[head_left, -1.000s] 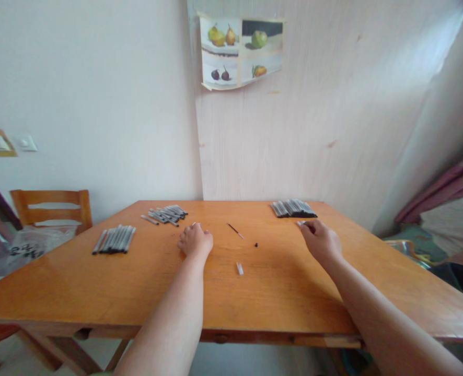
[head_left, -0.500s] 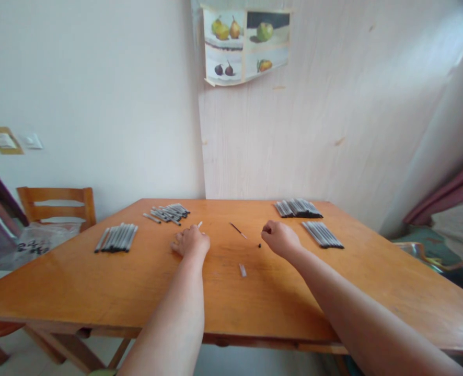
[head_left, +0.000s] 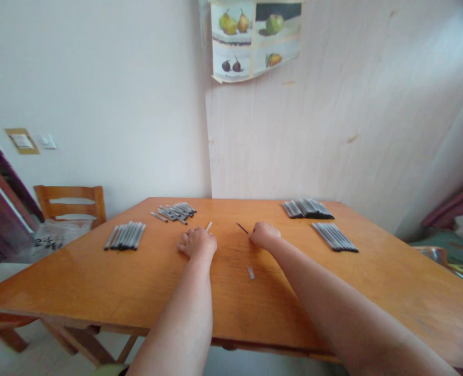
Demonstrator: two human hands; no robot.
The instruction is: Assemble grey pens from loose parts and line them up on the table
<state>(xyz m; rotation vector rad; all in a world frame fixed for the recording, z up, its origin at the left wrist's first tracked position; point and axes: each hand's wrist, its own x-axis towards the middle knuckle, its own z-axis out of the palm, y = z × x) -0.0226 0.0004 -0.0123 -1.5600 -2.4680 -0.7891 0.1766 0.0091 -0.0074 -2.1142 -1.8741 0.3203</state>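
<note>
My left hand (head_left: 197, 244) rests closed on the wooden table (head_left: 98, 282), gripping a thin pale pen barrel (head_left: 208, 226) that sticks out past the knuckles. My right hand (head_left: 265, 235) is closed in the middle of the table, its fingers pinched on the near end of a thin dark refill (head_left: 242, 228). A small clear pen cap (head_left: 251, 272) lies loose between my forearms. Rows of grey pens lie around: one row (head_left: 125, 236) and a looser heap (head_left: 175, 211) on the left, a row (head_left: 334, 237) and a stack (head_left: 307, 208) on the right.
A wooden chair (head_left: 71, 203) stands beyond the table's left end, next to a clear bag (head_left: 47, 241) holding dark pieces. A fruit poster (head_left: 255, 39) hangs on the wall behind. Cloth and clutter (head_left: 443, 245) sit at the right.
My right hand left the pen row on the right and came left to the middle, closing on the dark refill. The small black piece is hidden now. The view has shifted leftward.
</note>
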